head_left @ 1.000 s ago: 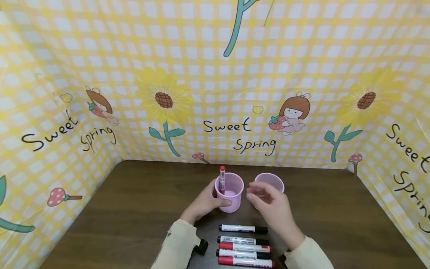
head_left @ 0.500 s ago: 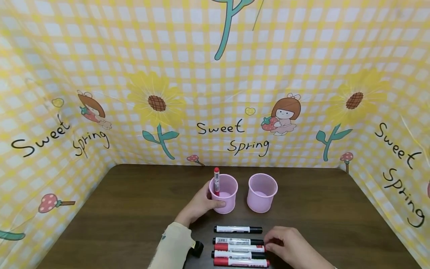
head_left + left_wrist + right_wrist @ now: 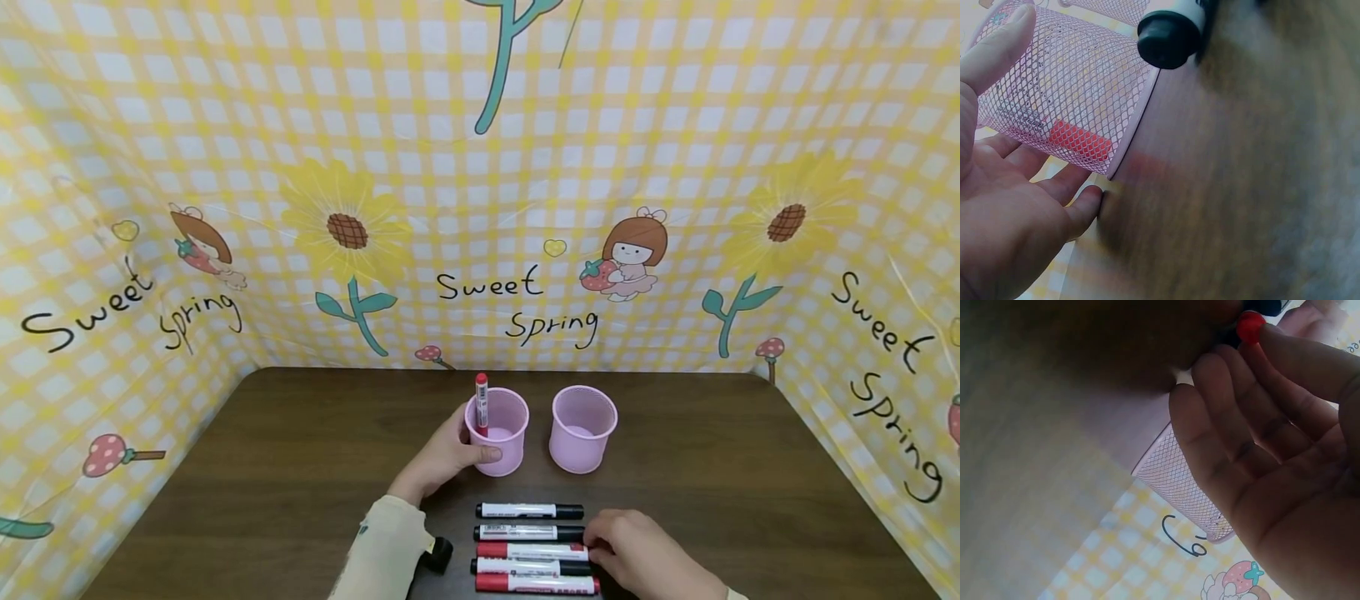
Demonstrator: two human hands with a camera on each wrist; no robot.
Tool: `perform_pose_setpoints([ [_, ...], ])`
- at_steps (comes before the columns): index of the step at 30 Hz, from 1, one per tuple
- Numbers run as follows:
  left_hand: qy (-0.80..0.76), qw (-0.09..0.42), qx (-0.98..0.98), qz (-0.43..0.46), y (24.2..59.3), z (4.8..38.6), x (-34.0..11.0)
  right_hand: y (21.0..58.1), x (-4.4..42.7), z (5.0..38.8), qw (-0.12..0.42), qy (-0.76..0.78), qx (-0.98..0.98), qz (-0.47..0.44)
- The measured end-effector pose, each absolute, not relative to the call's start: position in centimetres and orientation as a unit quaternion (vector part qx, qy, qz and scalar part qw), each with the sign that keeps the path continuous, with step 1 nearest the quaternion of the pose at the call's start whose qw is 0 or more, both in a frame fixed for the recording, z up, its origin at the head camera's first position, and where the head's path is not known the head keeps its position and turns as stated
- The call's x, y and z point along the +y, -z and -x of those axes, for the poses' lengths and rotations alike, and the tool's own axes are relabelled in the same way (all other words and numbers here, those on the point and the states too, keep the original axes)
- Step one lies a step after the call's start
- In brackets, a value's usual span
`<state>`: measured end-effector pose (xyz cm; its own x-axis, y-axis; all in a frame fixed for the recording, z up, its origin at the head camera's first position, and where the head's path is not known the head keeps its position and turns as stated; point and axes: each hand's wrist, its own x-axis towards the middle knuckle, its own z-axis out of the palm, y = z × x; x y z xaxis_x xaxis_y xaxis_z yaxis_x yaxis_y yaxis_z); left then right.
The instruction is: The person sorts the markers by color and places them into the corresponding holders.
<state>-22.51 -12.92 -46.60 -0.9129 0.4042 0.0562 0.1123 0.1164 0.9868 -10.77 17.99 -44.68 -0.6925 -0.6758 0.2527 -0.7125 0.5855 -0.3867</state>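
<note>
A pink mesh cup (image 3: 510, 452) (image 3: 1072, 81) stands on the left, a red marker (image 3: 482, 404) upright inside. My left hand (image 3: 442, 454) (image 3: 1016, 212) grips that cup, thumb on its near side, fingers round the other side. Lower down, markers lie in a stack of rows: a black one (image 3: 525, 511), another black one (image 3: 517, 532), a red one (image 3: 528, 551), a black one (image 3: 525, 567) and a red one (image 3: 532, 584). At their right ends, my right hand (image 3: 645, 552) (image 3: 1272, 437) pinches the red tip (image 3: 1250, 327) of the middle red marker between thumb and finger.
A second pink cup (image 3: 579, 450) (image 3: 1179, 481) stands right of the first, with nothing seen inside. Patterned yellow checked cloth (image 3: 465, 208) rises behind and beside the brown table (image 3: 300, 467). A black object (image 3: 437, 555) sits at my left cuff.
My right hand has moved from beside the right cup down to the markers' right ends and has taken hold of a red one. My left hand keeps its grip on the left cup.
</note>
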Motion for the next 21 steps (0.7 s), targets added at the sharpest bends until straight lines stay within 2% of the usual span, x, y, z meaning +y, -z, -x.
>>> perform_pose_setpoints([
  [6, -0.644, 0.117, 0.735, -0.175, 46.51, 22.44, -12.86, 44.89, 17.77, 10.57, 0.06, -0.209, -0.898, -0.382],
  [13, -0.647, 0.12, 0.732, -0.175, 46.44, 22.32, -12.81, 44.28, 18.2, 10.16, 0.056, -0.192, -0.909, -0.366],
  [21, -0.638, 0.115, 0.743, -0.169, 46.3, 22.31, -12.85, 44.98, 17.96, 10.33, 0.085, -0.193, -0.899, -0.383],
])
